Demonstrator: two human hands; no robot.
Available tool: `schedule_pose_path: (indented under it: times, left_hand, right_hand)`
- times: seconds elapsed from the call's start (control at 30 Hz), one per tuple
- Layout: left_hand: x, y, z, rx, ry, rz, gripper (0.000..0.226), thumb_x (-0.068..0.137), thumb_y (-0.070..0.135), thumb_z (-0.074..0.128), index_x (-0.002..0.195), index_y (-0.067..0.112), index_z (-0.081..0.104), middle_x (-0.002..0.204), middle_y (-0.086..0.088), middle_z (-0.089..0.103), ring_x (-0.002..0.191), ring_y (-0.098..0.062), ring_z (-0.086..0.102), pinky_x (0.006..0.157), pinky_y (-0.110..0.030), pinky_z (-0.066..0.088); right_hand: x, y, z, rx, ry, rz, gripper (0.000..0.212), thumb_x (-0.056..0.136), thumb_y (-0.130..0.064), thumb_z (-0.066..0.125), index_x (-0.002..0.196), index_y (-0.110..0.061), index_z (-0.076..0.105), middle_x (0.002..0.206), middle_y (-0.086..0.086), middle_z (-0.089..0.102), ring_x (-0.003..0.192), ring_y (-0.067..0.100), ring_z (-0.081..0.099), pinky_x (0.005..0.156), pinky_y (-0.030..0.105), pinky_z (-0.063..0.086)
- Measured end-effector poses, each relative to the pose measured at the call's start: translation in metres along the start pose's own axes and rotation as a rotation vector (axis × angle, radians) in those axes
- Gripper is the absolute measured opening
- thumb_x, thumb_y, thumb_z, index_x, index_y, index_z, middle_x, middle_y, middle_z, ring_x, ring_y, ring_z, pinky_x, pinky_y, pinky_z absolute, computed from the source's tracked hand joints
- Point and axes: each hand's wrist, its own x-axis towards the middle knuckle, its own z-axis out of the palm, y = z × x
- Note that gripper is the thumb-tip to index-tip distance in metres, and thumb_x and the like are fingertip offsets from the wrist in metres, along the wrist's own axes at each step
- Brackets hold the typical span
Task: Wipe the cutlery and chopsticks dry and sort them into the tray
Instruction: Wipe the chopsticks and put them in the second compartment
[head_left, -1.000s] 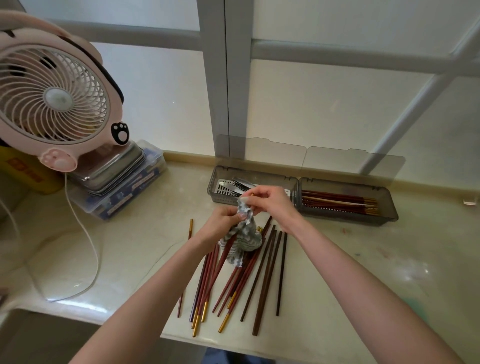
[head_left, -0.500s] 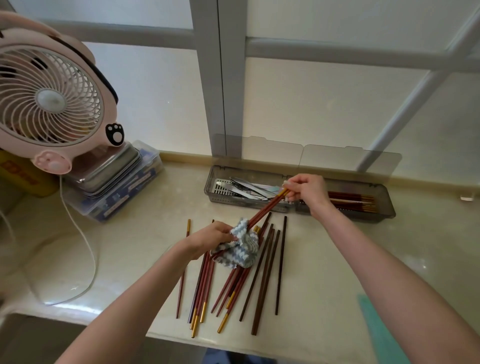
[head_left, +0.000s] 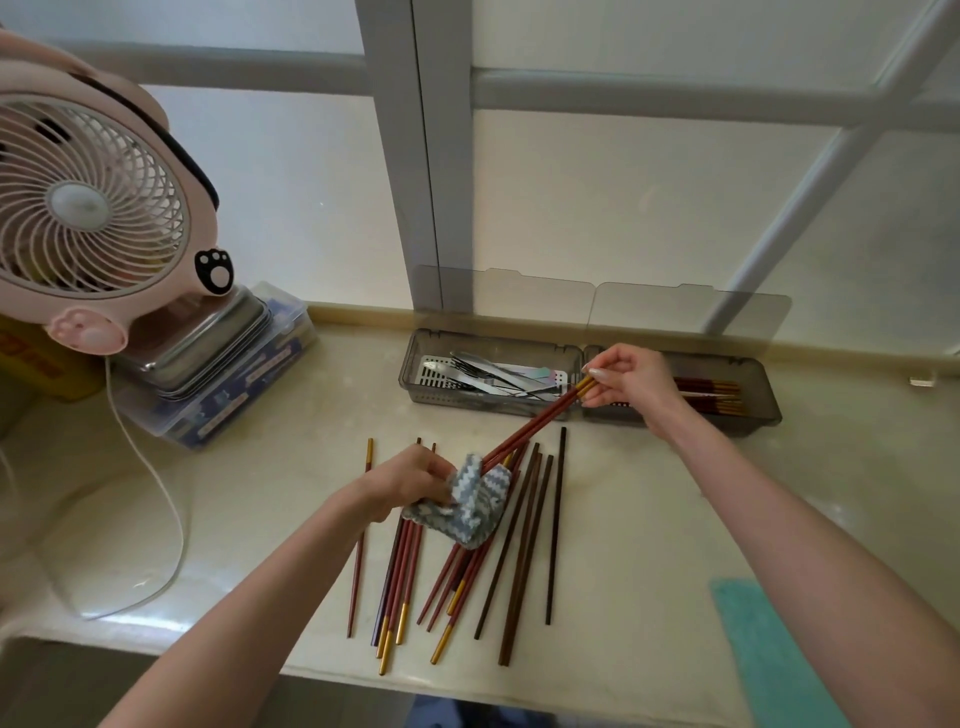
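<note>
My right hand (head_left: 628, 384) pinches the gold ends of a pair of red chopsticks (head_left: 540, 421) above the grey tray (head_left: 766, 415). Their lower ends run into a blue-and-white cloth (head_left: 470, 506) that my left hand (head_left: 410, 480) grips over the counter. Several red, brown and gold-tipped loose chopsticks (head_left: 519, 561) lie spread on the counter under the cloth. The tray's left compartment holds metal cutlery (head_left: 488, 376). Its right compartment holds sorted chopsticks (head_left: 711, 395), partly hidden by my right hand.
A pink fan (head_left: 88, 208) stands at the left on a metal box and a plastic container (head_left: 223, 384), its white cord (head_left: 156, 499) looping over the counter. A teal cloth (head_left: 769, 654) lies at the front right. The window frame rises behind the tray.
My right hand has drawn the pair of red chopsticks up and to the right out of the cloth, toward the tray. My left hand with the cloth has sunk slightly.
</note>
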Motion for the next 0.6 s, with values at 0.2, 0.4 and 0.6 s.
schedule_pose_path:
  times: [0.2,0.4,0.6]
  left_hand:
    - [0.001,0.003,0.003,0.1,-0.006,-0.035,0.016,0.082,-0.002,0.056,0.079,0.009,0.067,0.082,-0.009,0.065,0.076,-0.017,0.061,0.061,-0.027,0.053]
    - [0.02,0.049,0.025,0.113,-0.043,0.076,0.021,0.095,0.008,0.04,0.091,-0.002,0.058,0.081,-0.009,0.06,0.074,-0.019,0.058,0.069,-0.027,0.047]
    - [0.031,0.069,0.026,0.042,-0.02,0.098,0.027,0.098,0.007,0.037,0.081,0.007,0.057,0.076,-0.006,0.056,0.066,-0.015,0.051,0.062,-0.025,0.041]
  right_hand:
    - [-0.004,0.0,-0.005,0.012,-0.068,0.025,0.005,0.085,0.004,0.061,0.089,0.002,0.063,0.079,0.02,0.068,0.066,0.026,0.07,0.065,0.034,0.06]
    - [-0.031,-0.001,0.04,-0.076,-0.229,-0.013,0.008,0.082,0.012,0.06,0.081,0.006,0.064,0.068,0.018,0.066,0.054,0.022,0.067,0.055,0.027,0.058]
    - [-0.013,-0.003,0.024,-0.036,-0.033,-0.032,0.011,0.083,0.008,0.061,0.079,-0.001,0.064,0.072,0.018,0.066,0.051,0.019,0.066,0.052,0.025,0.057]
